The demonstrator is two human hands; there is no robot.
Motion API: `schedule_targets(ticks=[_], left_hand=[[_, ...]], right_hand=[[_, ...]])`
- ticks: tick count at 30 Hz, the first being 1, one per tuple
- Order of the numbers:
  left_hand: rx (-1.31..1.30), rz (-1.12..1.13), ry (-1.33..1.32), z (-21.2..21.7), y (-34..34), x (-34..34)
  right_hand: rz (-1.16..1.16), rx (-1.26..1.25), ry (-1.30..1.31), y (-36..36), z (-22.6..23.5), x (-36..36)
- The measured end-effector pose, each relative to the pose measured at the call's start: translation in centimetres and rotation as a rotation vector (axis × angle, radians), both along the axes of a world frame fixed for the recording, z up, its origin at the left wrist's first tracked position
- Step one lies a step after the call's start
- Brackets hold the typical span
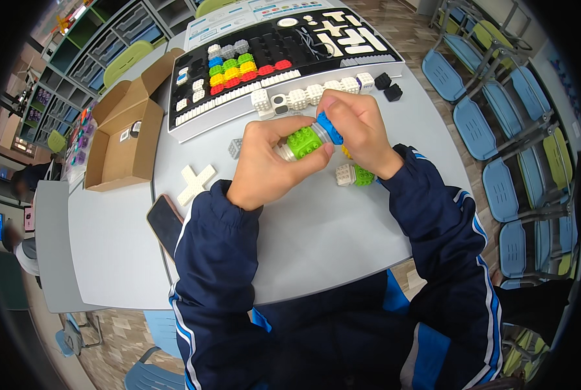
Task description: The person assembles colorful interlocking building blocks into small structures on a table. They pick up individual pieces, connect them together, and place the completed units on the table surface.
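Note:
Above the near table, both my hands hold a short chain of studded building blocks. My left hand is closed round the green block, thumb below and fingers above, with a whitish piece at its lower-left end. My right hand pinches the blue block at the chain's other end. A grey piece shows between green and blue. Below my right hand lies a white block joined to a green one, and a bit of yellow peeks out beside them. A grey block sits left of my left hand.
Behind my hands stands a black kit tray with coloured blocks and white parts. A row of white blocks and two black blocks lie along its front. Leftward are a white cross piece, a phone and an open cardboard box.

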State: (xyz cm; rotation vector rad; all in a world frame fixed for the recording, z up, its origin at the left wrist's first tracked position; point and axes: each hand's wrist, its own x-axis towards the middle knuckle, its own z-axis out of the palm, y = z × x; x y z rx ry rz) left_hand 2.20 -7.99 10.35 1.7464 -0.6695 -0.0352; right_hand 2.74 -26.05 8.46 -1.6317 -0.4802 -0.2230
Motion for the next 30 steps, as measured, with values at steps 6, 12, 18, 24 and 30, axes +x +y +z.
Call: schedule_targets(ticks=[6,12,18,24,30], left_hand=[[-0.013,-0.017,0.026,-0.6,-0.1,0.5],[-0.020,-0.023,0.044,-0.6,0.0,0.5],[0.067,-0.002,-0.056,-0.5,-0.1,0.6],[0.126,0.047,-0.067,0.3,-0.6,0.3],[0.069,0.098,-0.122,0.5,-0.8,-0.5]], right_hand=[[-0.005,0.016,0.007,0.0,-0.6,0.4],[0.005,0.020,0.018,0.0,-0.6,0.4],[-0.044,0.056,0.004,0.2,-1.0,0.5],[-0.150,0.050,-0.056,0.7,-0.6,0.1],[-0.270,-0.077,-0.172,0.6,-0.2,-0.3]])
